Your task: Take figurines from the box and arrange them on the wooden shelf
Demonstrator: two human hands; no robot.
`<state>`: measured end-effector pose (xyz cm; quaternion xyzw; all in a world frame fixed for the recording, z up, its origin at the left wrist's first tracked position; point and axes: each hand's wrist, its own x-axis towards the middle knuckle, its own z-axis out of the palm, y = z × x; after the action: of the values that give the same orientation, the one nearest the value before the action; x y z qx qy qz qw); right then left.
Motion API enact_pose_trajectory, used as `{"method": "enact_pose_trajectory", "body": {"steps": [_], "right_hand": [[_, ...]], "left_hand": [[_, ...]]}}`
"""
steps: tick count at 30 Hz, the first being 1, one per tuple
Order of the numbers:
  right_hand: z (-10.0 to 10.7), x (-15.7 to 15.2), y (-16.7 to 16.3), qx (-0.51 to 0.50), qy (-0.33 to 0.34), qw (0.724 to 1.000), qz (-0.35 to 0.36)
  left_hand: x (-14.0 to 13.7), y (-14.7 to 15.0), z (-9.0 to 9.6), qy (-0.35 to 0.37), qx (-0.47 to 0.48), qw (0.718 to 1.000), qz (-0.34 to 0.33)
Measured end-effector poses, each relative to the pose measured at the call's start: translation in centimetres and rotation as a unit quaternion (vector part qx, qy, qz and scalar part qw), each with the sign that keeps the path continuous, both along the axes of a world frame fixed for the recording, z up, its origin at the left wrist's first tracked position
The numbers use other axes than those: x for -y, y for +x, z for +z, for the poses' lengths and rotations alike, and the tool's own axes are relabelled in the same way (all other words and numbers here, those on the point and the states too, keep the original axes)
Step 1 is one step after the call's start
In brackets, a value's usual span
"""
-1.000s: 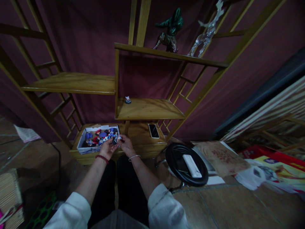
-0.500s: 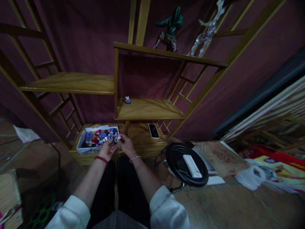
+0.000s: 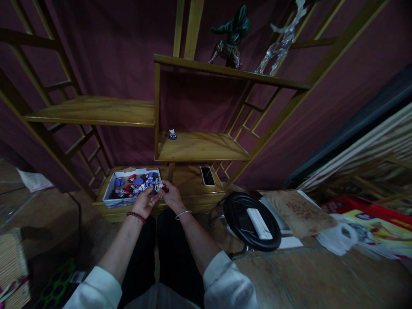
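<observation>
Pale sleeves (image 3: 96, 288) and dark-trousered legs (image 3: 178, 253) occupied the bottom centre of the frame, both forearms reaching up from the lower edge. At right of centre, low, a round black stool (image 3: 230, 214) carried a long white box (image 3: 259, 224); flat sheets (image 3: 298, 212) lay just beyond its right side. Left hand (image 3: 144, 202), red bead bracelet (image 3: 137, 217) at the wrist: grip closed about the lower part of a small figurine (image 3: 157, 187), thumb on top. Right hand (image 3: 172, 197), pale bangle (image 3: 183, 214) at the wrist: grip pinching the same figurine from its right side with the fingertips. Figurine's location: between the two hands, left of centre in the lower half of the frame, at the near right corner of an open box (image 3: 119, 203); finer detail too small to read. The box, filled with jumbled blue, red and white figurines (image 3: 138, 182), sat on the left part of a low wooden counter (image 3: 188, 178). A phone (image 3: 207, 176), dark screen up, lay on the counter's right part. Above, near mid-frame, a second figurine (image 3: 172, 134) stood upright at the left end of a wooden shelf (image 3: 206, 148). At upper right, a higher shelf (image 3: 257, 78) bore a green-topped statuette (image 3: 234, 30) and, to its right, a clear animal ornament (image 3: 280, 49).
</observation>
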<state>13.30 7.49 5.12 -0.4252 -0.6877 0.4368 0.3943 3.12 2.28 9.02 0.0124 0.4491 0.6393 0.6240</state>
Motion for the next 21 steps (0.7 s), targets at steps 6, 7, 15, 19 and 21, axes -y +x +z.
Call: {"method": "enact_pose_trajectory", "body": {"steps": [6,7,15,19,21], "right_hand": [[0.21,0.09,0.13,-0.005,0.005,1.000,0.004],[0.23,0.09,0.15,-0.003,0.006,1.000,0.004],[0.68,0.19,0.35,0.021,0.017,1.000,0.001],[0.72,0.27,0.38,0.028,0.031,0.999,-0.002],[0.63,0.28,0.33,0.031,0.033,0.999,-0.004]], "left_hand": [[0.15,0.09,-0.06,0.008,-0.001,1.000,-0.005],[0.17,0.11,-0.04,0.008,-0.001,1.000,-0.005],[0.27,0.27,0.08,0.006,0.012,1.000,0.002],[0.30,0.27,-0.01,0.006,0.013,1.000,0.005],[0.32,0.24,-0.10,0.010,0.013,1.000,0.007]]}}
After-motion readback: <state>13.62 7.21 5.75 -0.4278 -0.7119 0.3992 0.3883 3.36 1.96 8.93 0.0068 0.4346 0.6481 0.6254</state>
